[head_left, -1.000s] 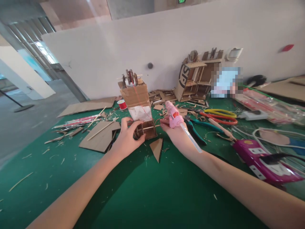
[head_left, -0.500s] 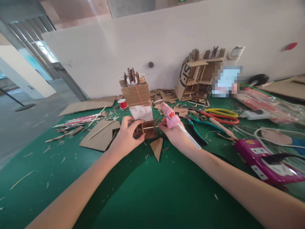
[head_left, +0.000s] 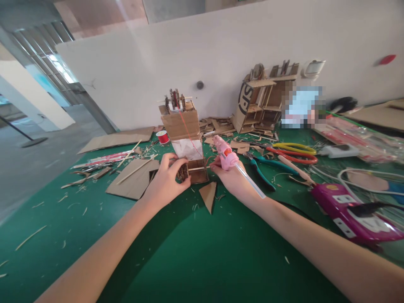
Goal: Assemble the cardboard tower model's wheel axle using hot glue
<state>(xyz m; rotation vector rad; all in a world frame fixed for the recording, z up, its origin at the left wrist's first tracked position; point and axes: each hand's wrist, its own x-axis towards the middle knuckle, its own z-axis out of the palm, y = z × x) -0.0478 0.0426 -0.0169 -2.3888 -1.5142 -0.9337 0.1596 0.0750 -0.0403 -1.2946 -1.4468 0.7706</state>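
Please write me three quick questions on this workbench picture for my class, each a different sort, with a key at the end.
1. Multiple choice: which thing is the left hand touching?
A. The purple power strip
B. The cardboard model
C. The teal-handled pliers

2. True or false: in the picture, the red spool is to the left of the cardboard model.

3. Fill in the colour: a clear glue stick sticks out of the back of the ____ glue gun at the right hand.

Key: 1. B; 2. true; 3. pink.
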